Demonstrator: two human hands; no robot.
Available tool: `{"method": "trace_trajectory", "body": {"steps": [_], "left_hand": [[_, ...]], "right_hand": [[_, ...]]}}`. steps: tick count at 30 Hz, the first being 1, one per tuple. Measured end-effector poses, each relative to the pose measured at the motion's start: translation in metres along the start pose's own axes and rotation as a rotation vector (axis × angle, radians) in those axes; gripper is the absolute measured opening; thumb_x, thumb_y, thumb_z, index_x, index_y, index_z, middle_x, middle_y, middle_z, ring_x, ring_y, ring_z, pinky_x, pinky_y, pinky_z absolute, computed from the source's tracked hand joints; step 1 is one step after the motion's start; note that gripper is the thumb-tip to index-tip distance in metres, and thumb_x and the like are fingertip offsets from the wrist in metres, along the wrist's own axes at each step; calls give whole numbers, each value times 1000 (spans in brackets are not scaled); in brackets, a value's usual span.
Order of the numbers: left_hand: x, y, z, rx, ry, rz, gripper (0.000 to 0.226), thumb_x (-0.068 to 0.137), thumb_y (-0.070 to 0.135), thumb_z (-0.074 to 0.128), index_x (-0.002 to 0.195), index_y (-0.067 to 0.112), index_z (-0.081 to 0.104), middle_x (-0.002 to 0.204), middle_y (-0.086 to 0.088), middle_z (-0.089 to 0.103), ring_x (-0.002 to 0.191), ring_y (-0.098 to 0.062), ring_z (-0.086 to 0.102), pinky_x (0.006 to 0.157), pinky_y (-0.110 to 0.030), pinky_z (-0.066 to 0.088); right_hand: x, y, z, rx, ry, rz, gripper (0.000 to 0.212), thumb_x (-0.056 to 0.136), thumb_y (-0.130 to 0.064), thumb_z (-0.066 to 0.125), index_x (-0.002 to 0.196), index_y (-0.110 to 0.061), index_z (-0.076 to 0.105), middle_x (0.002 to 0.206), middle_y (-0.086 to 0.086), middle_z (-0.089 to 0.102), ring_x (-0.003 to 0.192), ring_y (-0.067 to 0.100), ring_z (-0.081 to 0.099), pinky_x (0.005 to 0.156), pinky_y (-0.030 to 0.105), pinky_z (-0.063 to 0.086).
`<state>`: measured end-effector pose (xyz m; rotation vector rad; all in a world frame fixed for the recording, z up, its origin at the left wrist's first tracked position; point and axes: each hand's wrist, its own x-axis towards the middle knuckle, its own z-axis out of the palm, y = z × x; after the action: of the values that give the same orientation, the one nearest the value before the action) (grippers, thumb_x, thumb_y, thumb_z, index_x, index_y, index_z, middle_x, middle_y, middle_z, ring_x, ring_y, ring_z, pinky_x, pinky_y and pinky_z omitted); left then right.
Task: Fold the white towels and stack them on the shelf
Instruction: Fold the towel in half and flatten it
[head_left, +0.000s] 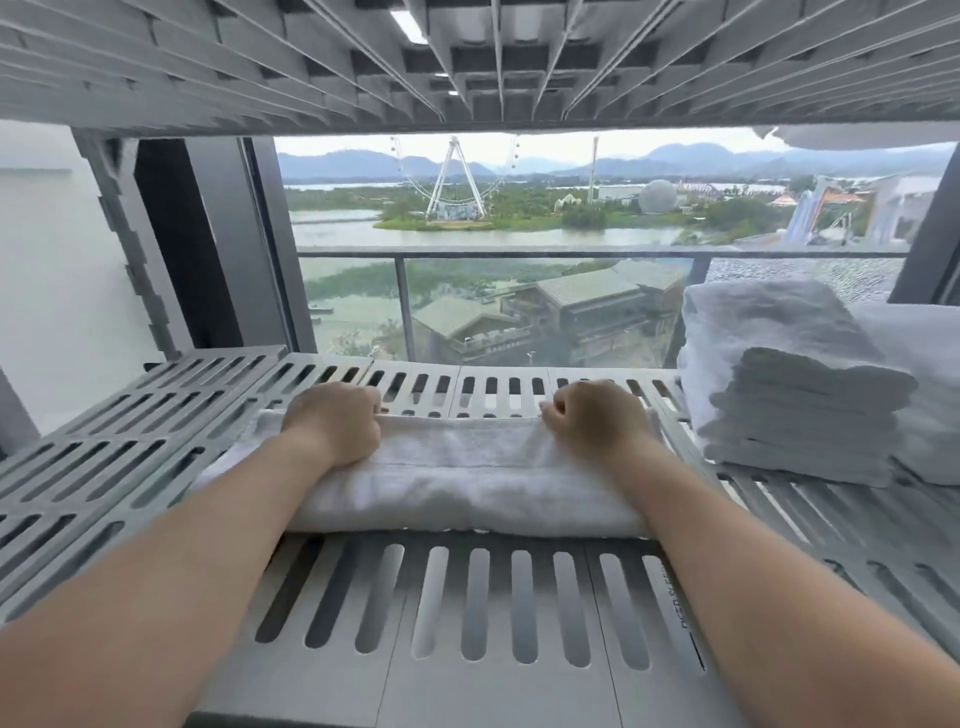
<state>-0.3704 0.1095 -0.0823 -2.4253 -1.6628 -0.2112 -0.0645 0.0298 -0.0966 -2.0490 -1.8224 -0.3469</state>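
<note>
White terry cloth, soft and a little fluffy, makes a folded towel (467, 483) that lies flat in the middle of the grey slotted shelf (130, 457), its long side parallel to the front edge. The shelf is hard plastic with rows of long rounded slots, and it is built from several panels joined side by side.

The left hand (332, 421) presses on the far left part of the towel, with the fingers curled together and pinching the far edge of the cloth. The right hand (592, 415) does the same on the far right part, also with fingers closed on the edge. Both bare forearms reach over the front edge of the shelf.

At the right back corner stands a stack of folded towels (795, 405), thick and neat, well apart from the right hand. Above, the ribbed underside of an upper shelf (467, 62) covers the top. Behind the shelf a window (519, 234) shows a glass railing, water, buildings and a big wheel.
</note>
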Motion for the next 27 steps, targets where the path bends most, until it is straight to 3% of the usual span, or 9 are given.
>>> {"method": "trace_trajectory", "body": {"steps": [5,8,11,14,16,20,22,24,27], "left_hand": [[-1,-2,15,-85,56,74,16,89,20,44,98,30,54,99,10,60,90,-13,55,75,-32,51],[-2,-7,30,-219,110,69,20,94,24,43,110,28,55,109,11,53,105,-13,51,87,-37,51],[1,-9,30,-243,68,70,19,95,28,40,103,26,58,105,6,61,103,-15,54,87,-37,50],[1,-6,24,-256,14,53,19,95,28,39,102,26,57,103,5,61,102,-17,55,90,-40,49],[2,0,18,-264,21,53,19,95,25,44,106,26,58,108,6,62,103,-16,56,95,-40,48],[2,39,4,-362,90,173,35,90,5,49,115,25,63,119,6,62,112,-17,57,102,-40,43],[0,69,-2,-398,81,284,31,93,13,49,115,28,64,123,5,62,115,-17,55,105,-41,41],[0,97,-4,-392,26,382,24,98,34,49,117,32,63,128,5,59,120,-17,53,106,-42,40],[2,124,3,-358,-150,411,48,95,64,41,131,36,56,143,5,50,131,-18,47,110,-44,37]], "right_hand": [[0,4,6,42,-153,-11,50,100,-46,48,61,-14,53,93,5,60,93,23,58,86,35,48],[-1,7,17,99,-143,13,44,97,-48,52,63,-20,54,90,0,60,83,17,56,83,35,49],[0,6,20,135,-107,39,26,93,-49,58,81,-26,54,84,-7,59,81,15,57,75,34,50],[0,5,22,156,-108,76,24,94,-49,57,95,-25,59,85,-9,56,87,16,57,76,35,49],[0,6,23,133,-100,76,29,97,-49,53,92,-23,64,85,-7,58,87,18,59,79,37,51],[2,15,17,217,-104,129,46,102,-49,40,75,-17,60,74,-5,59,79,21,58,68,36,42],[3,24,9,208,-137,154,55,100,-56,36,71,-15,56,72,-2,60,73,21,57,67,39,43],[2,36,-1,152,-174,153,60,95,-65,36,64,-16,48,66,-1,59,65,18,54,66,39,45],[-1,57,-13,116,-272,148,68,82,-79,46,66,-14,56,67,-1,63,69,18,60,68,37,49]]}}
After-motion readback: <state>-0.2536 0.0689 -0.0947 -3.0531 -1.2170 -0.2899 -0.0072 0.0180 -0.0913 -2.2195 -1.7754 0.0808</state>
